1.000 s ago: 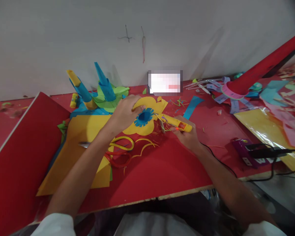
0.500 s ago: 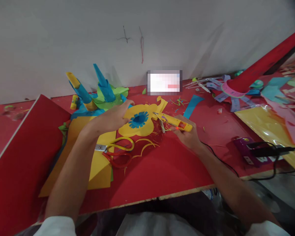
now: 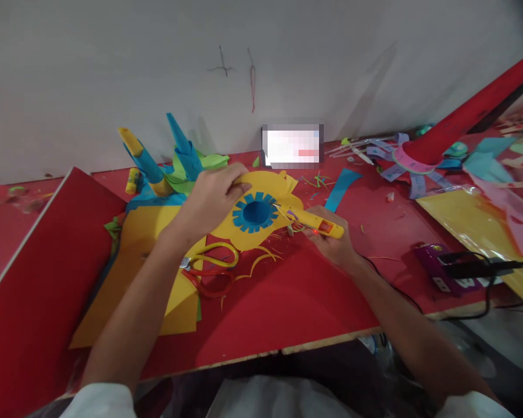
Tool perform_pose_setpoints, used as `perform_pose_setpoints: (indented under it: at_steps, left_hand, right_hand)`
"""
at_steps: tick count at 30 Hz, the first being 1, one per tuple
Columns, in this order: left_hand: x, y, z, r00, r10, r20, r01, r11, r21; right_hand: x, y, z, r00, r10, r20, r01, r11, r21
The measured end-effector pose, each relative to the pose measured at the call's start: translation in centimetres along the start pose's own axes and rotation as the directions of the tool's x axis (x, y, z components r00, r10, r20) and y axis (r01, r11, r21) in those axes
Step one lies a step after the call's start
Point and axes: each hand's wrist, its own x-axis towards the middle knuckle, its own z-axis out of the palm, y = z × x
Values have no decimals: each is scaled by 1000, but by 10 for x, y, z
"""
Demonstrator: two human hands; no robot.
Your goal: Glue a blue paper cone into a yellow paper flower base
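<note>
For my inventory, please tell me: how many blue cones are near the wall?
2: the yellow-tipped cone, beside the yellow tube; right of it, the plain cone, green paper at its base. The left hand may hide others.

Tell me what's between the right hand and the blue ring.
In the head view, the yellow glue gun reaches from the right hand toward the blue ring, its tip over the yellow flower.

R hand (image 3: 336,248) pt. hid bhd ylw tool (image 3: 312,220); scrn (image 3: 292,147) blurred.
</note>
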Motion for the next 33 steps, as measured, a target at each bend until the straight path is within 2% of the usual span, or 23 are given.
perform_pose_setpoints:
  at_steps: [4, 7, 17, 27, 33]
  left_hand:
    - [-4, 3, 17, 982, 12, 186, -9, 1000, -15]
    - [-5, 3, 24, 970, 18, 244, -10, 999, -32]
    - [0, 6, 28, 985, 107, 137, -91, 988, -123]
    - [-1, 12, 30, 985, 134, 112, -119, 984, -132]
    - [0, 13, 29, 985, 139, 105, -125, 984, -130]
  right_hand:
    - [0, 1, 1, 1000, -3, 1, 3, 1000, -14]
    - [1, 1, 2, 1000, 1, 8, -1, 999, -37]
    - [1, 1, 5, 999, 25, 21, -25, 999, -26]
    - [0, 0, 6, 998, 65, 18, -64, 997, -38]
    - [-1, 2, 6, 1000, 19, 16, -18, 999, -36]
